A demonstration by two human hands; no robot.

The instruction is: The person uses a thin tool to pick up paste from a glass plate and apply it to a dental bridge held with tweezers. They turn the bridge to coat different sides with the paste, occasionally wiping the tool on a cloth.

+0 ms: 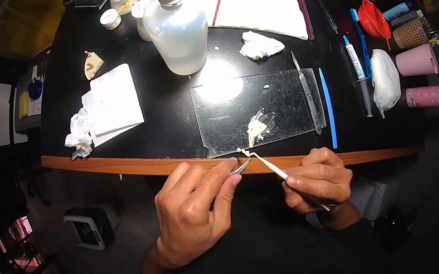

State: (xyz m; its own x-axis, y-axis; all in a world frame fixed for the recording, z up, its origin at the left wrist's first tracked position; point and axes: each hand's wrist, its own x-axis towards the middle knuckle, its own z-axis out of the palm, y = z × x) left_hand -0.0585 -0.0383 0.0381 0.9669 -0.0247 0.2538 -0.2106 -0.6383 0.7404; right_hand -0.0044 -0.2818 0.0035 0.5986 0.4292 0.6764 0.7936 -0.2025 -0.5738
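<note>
My left hand (195,204) pinches metal tweezers (240,168) in front of the table's wooden edge. At their tip is a short row of small cream tooth-like pieces (243,151). My right hand (321,181) is closed around a slim white-handled applicator (271,167). Its bent tip meets or nearly meets the pieces; exact contact is too small to tell. Just beyond lies a scratched glass slab (286,89) with a smear of cream paste (256,129). A scalpel (305,89) rests along the slab's right side, beside a blue strip (329,108).
A large dropper bottle (177,34) stands behind the slab. Folded tissue (115,104) lies left. At right are a paste syringe (354,58), a white bag-like lump (384,79) and a pink cup (416,61). A white pad on a maroon tray (302,9) sits farther back.
</note>
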